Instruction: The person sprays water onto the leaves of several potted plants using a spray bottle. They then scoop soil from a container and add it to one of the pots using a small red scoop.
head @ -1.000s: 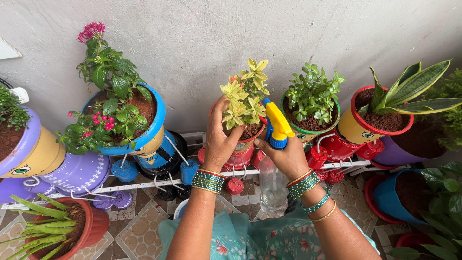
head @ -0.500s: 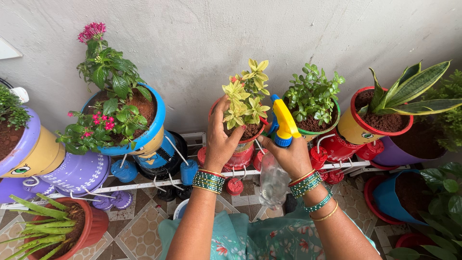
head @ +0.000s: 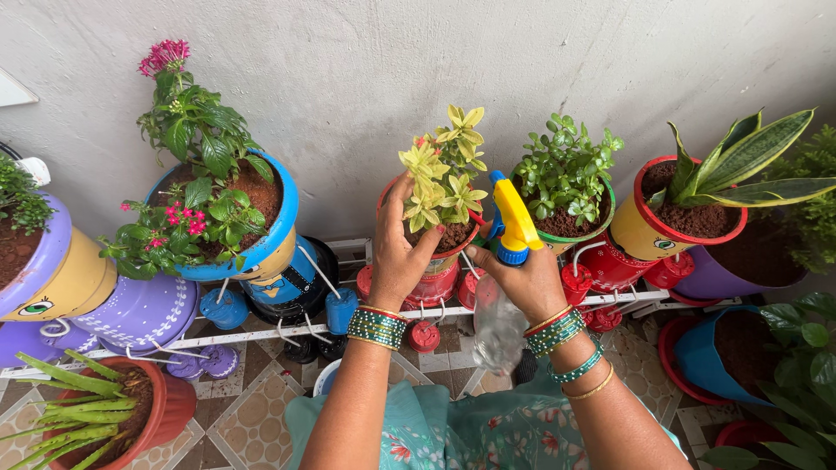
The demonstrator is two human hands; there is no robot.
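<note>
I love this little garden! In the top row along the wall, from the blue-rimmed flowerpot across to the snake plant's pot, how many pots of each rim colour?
Blue-rimmed pot: 1
Red-rimmed pots, one in the left hand grip, one holding the snake plant: 2
Green-rimmed pot: 1
Total: 4

**White rack and tiled floor under the pots**

A white metal rack point(head: 261, 333) runs left to right along the foot of the grey wall. On it sit painted figure-shaped pots: a purple and yellow one point(head: 52, 270) at the far left, a blue-rimmed pot point(head: 270, 235) with pink flowers, a red pot point(head: 435, 274) at the middle, a green-rimmed pot point(head: 566, 237) and a red-rimmed yellow pot point(head: 649, 231) to the right. The patterned tile floor point(head: 252, 409) lies nearer, bearing a red pot of spiky green leaves point(head: 165, 405) at the near left and a blue pot point(head: 710, 357) at the near right.
</note>
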